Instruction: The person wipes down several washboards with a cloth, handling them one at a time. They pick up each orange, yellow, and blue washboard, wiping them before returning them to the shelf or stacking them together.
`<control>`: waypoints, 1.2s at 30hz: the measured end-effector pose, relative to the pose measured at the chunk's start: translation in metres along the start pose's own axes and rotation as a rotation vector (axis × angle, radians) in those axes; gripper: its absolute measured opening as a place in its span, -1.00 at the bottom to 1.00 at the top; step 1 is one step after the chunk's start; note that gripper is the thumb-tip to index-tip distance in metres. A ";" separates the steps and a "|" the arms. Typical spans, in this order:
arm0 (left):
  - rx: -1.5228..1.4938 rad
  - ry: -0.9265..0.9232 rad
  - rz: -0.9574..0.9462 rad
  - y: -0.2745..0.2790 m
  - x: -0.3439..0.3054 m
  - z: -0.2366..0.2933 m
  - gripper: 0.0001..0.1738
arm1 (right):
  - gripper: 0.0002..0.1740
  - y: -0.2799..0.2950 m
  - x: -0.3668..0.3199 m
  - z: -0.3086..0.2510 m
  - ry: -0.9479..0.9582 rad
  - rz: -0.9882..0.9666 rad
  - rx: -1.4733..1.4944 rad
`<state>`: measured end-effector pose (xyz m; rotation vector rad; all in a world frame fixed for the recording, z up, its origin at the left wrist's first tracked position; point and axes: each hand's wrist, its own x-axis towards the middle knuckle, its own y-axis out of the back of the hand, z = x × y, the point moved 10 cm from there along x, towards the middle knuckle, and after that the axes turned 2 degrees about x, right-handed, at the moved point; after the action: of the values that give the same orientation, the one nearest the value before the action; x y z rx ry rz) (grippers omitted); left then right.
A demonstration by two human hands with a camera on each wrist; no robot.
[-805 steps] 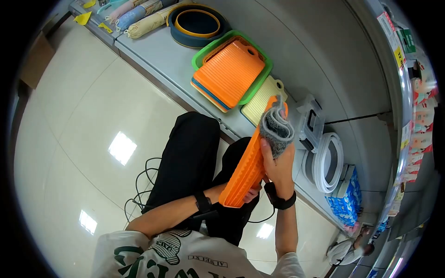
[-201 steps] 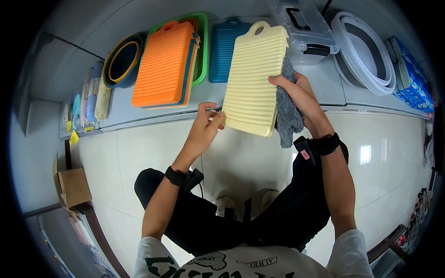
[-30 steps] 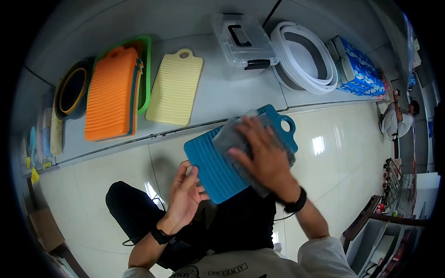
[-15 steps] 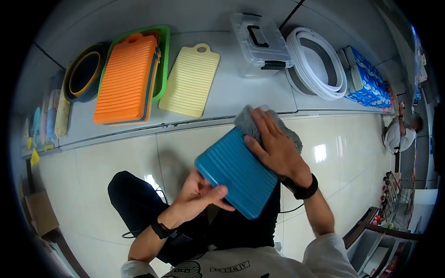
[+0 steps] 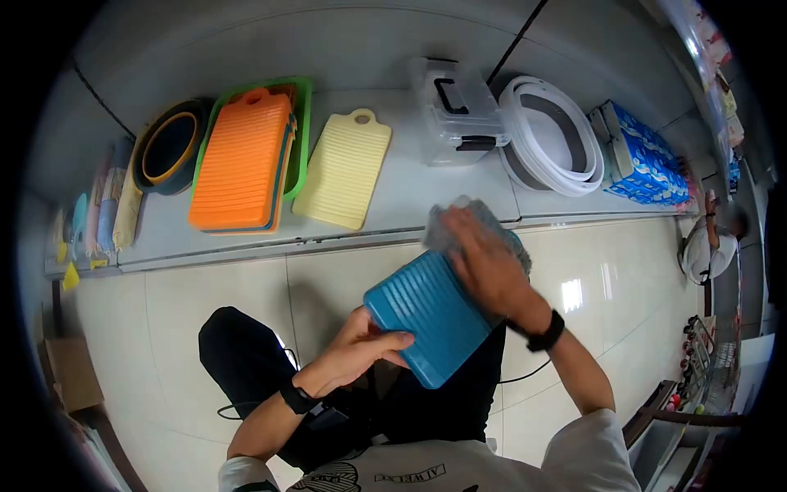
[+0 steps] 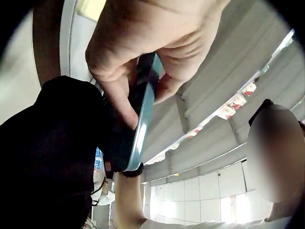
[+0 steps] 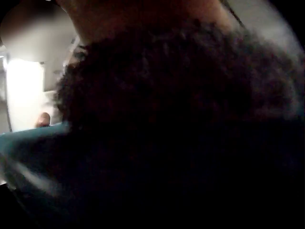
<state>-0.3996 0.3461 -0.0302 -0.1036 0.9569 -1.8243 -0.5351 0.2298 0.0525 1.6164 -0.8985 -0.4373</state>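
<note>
In the head view a blue ridged washboard [image 5: 430, 316] is held tilted above the person's lap. The left hand [image 5: 361, 344] grips its near left edge, thumb on the ridged face and fingers underneath. The left wrist view shows that hand [image 6: 157, 33] pinching the board's edge [image 6: 145, 114]. A fluffy grey cloth [image 5: 443, 230] lies on the far right end of the board, covering the handle end. The right hand [image 5: 492, 275], blurred, presses flat on the cloth with extended fingers. Up close in the right wrist view, the dark cloth [image 7: 157, 71] covers the board.
Along the low shelf [image 5: 328, 238] stand dark round basins [image 5: 168, 156], a green basin [image 5: 303, 139] under stacked orange washboards [image 5: 242, 164], a cream washboard [image 5: 344, 172], a clear lidded box [image 5: 459, 115], white collapsible basins [image 5: 549, 139] and blue packs [image 5: 648, 160]. Another person [image 5: 709, 246] crouches at the right.
Earlier the hands held an orange washboard, then the cream one, which now lies on the shelf. In the last second the cloth slid from the blue board's middle towards its handle end.
</note>
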 end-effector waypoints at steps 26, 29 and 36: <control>-0.433 -0.134 0.413 0.078 -0.053 0.009 -0.54 | -0.29 -0.121 0.022 0.201 -0.461 -0.242 0.289; -0.510 -0.151 0.477 0.075 -0.058 0.014 -0.58 | -0.33 -0.124 0.013 0.193 -0.309 -0.214 0.079; -0.424 -0.199 0.560 0.108 -0.059 0.017 -0.52 | -0.27 -0.085 0.030 0.162 -0.198 -0.091 0.034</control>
<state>-0.2835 0.3678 -0.0687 -0.2468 1.0861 -1.0656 -0.6036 0.1022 -0.0635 1.6701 -0.9870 -0.6577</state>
